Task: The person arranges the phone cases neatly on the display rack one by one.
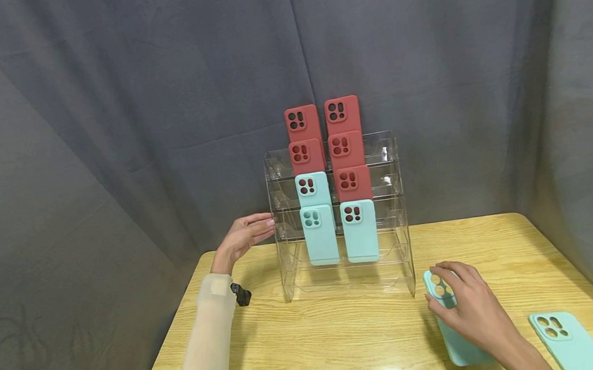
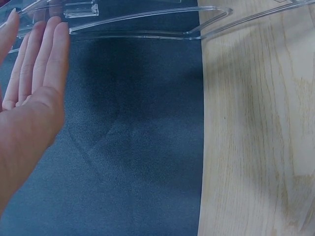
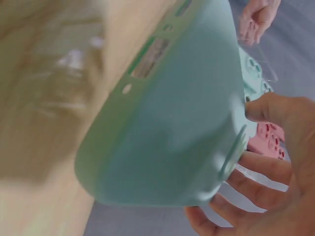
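Observation:
My right hand grips a mint-green phone case by its camera end, above the table at the right. Close up in the right wrist view, the case is tilted, its port-cutout edge facing the camera, with thumb and fingers around its far end. My left hand has its fingers extended against the left side of a clear tiered rack. In the left wrist view those fingers lie along the clear plastic. The rack bears two columns of cases: red ones higher up, mint ones lower down.
Another mint phone case lies on the wooden table at the right front. A grey curtain hangs behind and at both sides. A small black device is attached at the left wrist.

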Motion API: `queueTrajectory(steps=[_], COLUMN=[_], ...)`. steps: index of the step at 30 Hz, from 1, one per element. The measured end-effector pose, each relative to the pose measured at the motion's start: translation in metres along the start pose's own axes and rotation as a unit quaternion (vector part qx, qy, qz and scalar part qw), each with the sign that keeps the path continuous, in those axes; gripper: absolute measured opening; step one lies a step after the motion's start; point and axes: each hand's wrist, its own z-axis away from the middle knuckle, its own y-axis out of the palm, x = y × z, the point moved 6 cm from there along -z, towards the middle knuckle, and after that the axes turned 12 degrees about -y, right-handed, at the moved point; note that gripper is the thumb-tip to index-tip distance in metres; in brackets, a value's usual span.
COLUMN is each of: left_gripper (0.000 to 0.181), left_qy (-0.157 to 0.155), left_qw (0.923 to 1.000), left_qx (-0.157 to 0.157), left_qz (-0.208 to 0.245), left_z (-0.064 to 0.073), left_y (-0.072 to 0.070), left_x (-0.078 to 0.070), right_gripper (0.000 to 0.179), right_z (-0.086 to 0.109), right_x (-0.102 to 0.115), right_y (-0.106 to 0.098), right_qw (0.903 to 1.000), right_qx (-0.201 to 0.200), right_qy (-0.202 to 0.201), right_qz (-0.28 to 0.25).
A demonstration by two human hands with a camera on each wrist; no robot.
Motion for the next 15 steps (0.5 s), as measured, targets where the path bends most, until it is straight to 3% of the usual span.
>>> queueTrajectory(steps=[7,15], left_gripper=[0.050,0.050], left_qy=[0.004,0.004], left_qw=[1.0000,1.0000], left_qx=[0.000,0.004], left_qz=[0.002,-0.001], left_z=[0.001,0.000], left_y=[-0.001,-0.001], left_x=[0.000,0.001], right_gripper=[0.048,0.046], right_z=[-0.033,-0.066], right_x=[0.025,0.058], right_y=[0.005,0.023], right_qw=[0.9978,0.9890], right_qx=[-0.056,-0.110], right_qy=[-0.033,-0.098], right_qz=[-0.013,-0.014])
